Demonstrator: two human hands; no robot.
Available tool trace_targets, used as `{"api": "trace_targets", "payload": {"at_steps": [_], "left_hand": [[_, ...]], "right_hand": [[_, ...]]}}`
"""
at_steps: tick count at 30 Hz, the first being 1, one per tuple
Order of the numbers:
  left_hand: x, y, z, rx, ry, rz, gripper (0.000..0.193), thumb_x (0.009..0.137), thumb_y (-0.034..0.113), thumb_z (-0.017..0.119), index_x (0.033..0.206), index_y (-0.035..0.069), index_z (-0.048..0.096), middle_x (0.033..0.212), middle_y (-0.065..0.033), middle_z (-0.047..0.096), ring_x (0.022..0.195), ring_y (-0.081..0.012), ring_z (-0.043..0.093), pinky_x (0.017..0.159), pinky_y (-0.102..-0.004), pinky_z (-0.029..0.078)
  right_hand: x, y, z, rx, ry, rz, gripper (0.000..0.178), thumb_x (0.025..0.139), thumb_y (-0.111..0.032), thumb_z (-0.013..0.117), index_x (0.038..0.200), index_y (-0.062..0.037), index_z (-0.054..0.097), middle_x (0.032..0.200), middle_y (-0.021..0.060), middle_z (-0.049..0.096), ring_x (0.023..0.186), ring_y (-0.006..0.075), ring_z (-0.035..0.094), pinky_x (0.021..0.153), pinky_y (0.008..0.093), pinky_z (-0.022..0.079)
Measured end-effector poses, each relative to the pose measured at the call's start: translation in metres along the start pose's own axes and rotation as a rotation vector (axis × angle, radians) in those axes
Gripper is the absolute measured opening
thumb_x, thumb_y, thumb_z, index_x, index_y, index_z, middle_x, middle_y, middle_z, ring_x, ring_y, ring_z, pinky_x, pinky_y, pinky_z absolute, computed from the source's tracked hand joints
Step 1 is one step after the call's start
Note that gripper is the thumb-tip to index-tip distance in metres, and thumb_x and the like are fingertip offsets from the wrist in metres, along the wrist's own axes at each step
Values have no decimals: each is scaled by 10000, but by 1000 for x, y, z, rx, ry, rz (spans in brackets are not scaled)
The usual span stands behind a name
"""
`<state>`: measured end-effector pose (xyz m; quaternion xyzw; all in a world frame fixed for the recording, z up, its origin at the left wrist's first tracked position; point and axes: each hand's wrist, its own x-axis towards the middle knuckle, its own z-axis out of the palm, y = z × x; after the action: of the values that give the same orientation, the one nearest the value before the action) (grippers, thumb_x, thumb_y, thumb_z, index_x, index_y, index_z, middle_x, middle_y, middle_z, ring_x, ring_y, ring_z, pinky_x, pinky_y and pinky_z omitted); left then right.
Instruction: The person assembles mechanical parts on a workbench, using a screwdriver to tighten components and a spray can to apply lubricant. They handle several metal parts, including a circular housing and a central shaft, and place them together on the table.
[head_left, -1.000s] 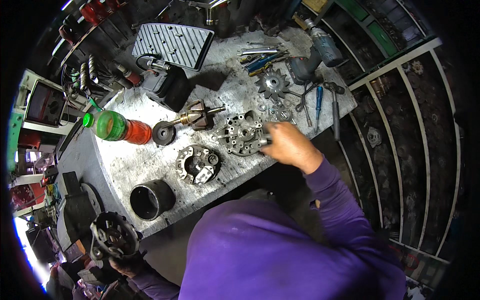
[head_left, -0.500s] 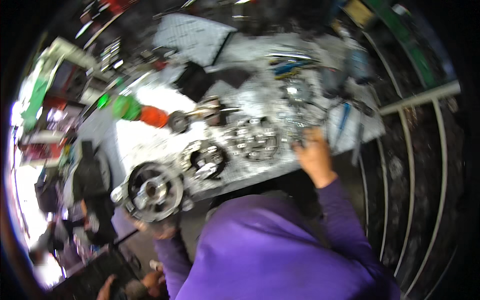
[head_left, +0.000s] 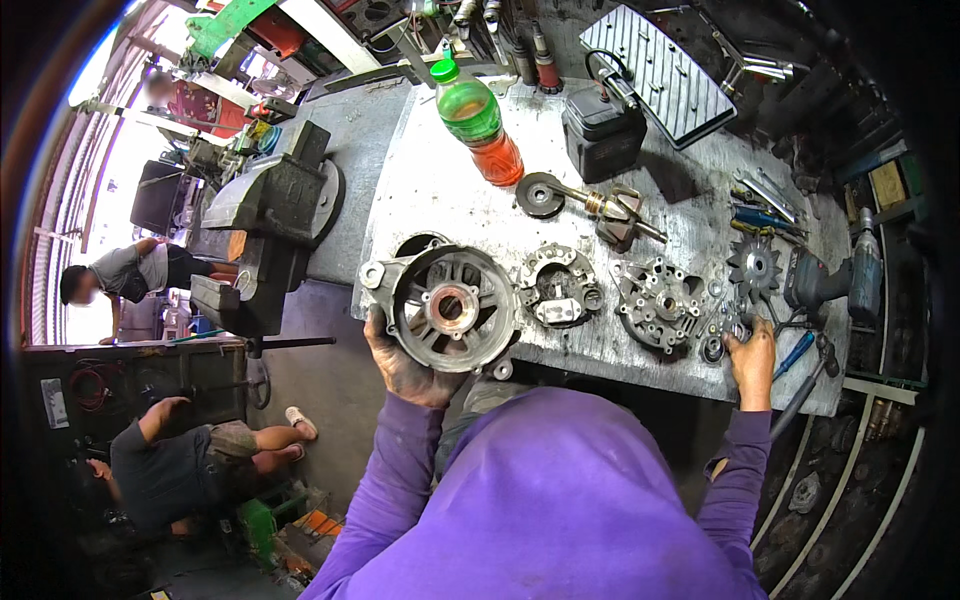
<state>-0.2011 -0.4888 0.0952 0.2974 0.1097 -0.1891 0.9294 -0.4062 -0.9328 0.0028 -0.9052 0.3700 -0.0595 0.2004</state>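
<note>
While the left hand (head_left: 405, 365) cups the round alternator housing (head_left: 445, 305) from beneath at the near left edge of the metal bench (head_left: 440, 190), fingers closed under its rim — a grip that seems meant to bear its weight — the right hand (head_left: 752, 352) rests at the near right edge, fingertips pinched on a small bearing-like part (head_left: 714, 349). Stripped pieces lie between them: rectifier plate (head_left: 557, 287), rear casting (head_left: 658, 303), rotor (head_left: 600, 205) farther off.

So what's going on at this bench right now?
A person in a purple hoodie has an alternator apart on a metal workbench. The left hand holds the round alternator housing at the bench's near edge. The right hand rests on small parts beside the rear end frame. The rotor lies further back.
</note>
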Motion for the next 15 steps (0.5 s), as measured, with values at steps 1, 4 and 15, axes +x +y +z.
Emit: {"api": "trace_targets", "payload": {"at_steps": [1, 4, 15], "left_hand": [[1, 1, -4, -45, -56, 3, 820, 913, 670, 607, 1469, 70, 550, 1426, -179, 610, 1262, -346, 621, 1095, -532, 523], [3, 21, -16, -25, -75, -5, 802, 905, 589, 640, 1498, 63, 520, 1476, -192, 577, 1329, -377, 575, 1144, -573, 464], [41, 66, -32, 572, 49, -99, 361, 978, 157, 660, 1302, 2, 617, 1123, -105, 727, 996, -213, 715, 900, -386, 589]], "right_hand": [[1, -1, -4, 11, 14, -13, 428, 812, -91, 799, 1202, 34, 674, 1215, 243, 665, 1173, 409, 639, 1001, 432, 505], [2, -18, -25, 4, 66, -5, 408, 827, -44, 770, 1213, 40, 670, 1140, 253, 707, 1098, 429, 677, 985, 444, 519], [-40, -319, -17, 552, 58, -884, 225, 864, -5, 725, 1084, -40, 749, 995, 129, 769, 855, 276, 741, 794, 358, 598]]}}
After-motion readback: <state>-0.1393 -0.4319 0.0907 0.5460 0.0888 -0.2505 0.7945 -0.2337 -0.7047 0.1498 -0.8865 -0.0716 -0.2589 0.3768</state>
